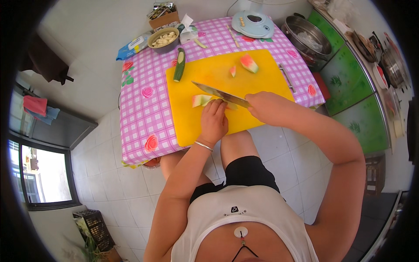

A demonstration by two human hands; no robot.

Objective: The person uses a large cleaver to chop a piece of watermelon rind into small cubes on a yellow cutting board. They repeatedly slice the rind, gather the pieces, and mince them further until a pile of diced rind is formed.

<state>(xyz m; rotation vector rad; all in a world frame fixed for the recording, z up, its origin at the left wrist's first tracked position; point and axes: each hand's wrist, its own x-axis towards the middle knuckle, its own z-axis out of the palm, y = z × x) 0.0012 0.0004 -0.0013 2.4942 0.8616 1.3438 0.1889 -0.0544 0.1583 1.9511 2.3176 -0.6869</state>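
A yellow cutting board (218,63) lies on the table in front of me. My right hand (266,106) grips a kitchen knife (218,92), its blade pointing left across the board. Under the blade, the bent fingers of my left hand (214,120) press on a watermelon rind piece (200,100) with pale green and some red flesh. The fingertips and blade partly hide this piece. Farther back on the board are a larger watermelon chunk (249,63) and a small watermelon bit (232,70). A dark green cucumber (179,65) with a pale cut patch rests at the board's far left corner.
A basket of pale pieces (164,40), a blue packet (133,47) and a tissue pack (187,35) stand at the back left. A light blue appliance (252,25) is at the back. A metal tool (287,78) lies right of the board; a steel pot (307,39) stands beyond.
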